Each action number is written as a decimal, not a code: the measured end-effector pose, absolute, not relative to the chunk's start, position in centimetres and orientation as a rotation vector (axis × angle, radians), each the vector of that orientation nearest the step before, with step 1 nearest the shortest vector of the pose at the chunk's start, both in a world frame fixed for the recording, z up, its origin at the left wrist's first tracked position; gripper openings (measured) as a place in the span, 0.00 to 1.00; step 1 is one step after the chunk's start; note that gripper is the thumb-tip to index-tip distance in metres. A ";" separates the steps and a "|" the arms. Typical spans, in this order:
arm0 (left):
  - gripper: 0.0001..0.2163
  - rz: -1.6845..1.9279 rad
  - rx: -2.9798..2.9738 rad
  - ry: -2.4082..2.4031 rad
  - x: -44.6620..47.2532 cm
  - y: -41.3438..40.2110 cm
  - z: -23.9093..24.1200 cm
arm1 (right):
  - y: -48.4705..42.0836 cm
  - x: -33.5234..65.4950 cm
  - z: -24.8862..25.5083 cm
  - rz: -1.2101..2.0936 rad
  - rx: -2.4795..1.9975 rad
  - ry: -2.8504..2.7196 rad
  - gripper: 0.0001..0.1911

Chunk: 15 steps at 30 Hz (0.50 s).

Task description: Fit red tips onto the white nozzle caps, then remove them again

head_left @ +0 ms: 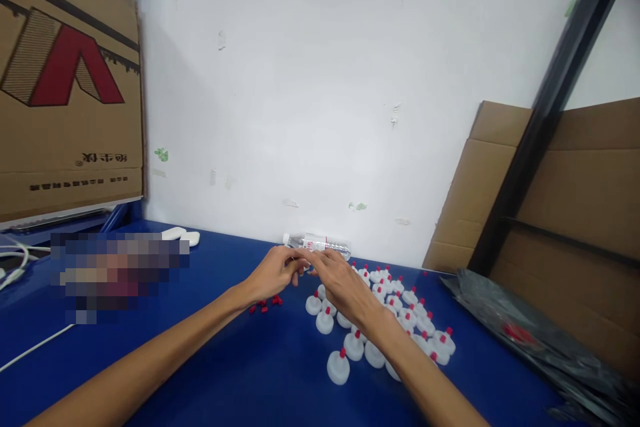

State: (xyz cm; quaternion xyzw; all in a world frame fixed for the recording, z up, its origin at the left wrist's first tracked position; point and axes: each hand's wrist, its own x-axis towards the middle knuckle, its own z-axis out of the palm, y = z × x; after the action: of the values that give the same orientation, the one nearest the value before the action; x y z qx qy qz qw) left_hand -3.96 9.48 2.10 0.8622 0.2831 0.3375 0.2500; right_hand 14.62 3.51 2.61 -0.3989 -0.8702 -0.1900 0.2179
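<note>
Left hand (274, 273): fingers bunched narrow; whether they held anything could not be told.
Right hand (340, 280): curled to meet it, grasp likewise hidden.
Red-tipped white domes (339, 369): lay near the right hand; smooth plastic, seemingly light, stiff, slippery, best gripped by the rim.
Red pieces (277, 299): sat loose, small, hard-looking.

Wht btls (339, 369) w/ red caps (343, 352) — upright

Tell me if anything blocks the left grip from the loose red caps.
Nothing visible does: the left grip is just above the loose red caps in the picture, with only bare blue table between. The white pieces sit off to the right.
</note>
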 end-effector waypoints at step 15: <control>0.12 0.829 2.880 1.086 -5.3 10.2 3.1 | 4.7 19.4 4.6 -0.329 -1.899 -2.167 0.17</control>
State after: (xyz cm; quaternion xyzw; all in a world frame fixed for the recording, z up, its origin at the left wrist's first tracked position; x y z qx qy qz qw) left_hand -5.34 10.19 3.12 0.9032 0.3407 0.2600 -0.0229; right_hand 19.35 4.69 4.58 -0.6500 -0.7418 -0.1126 0.1207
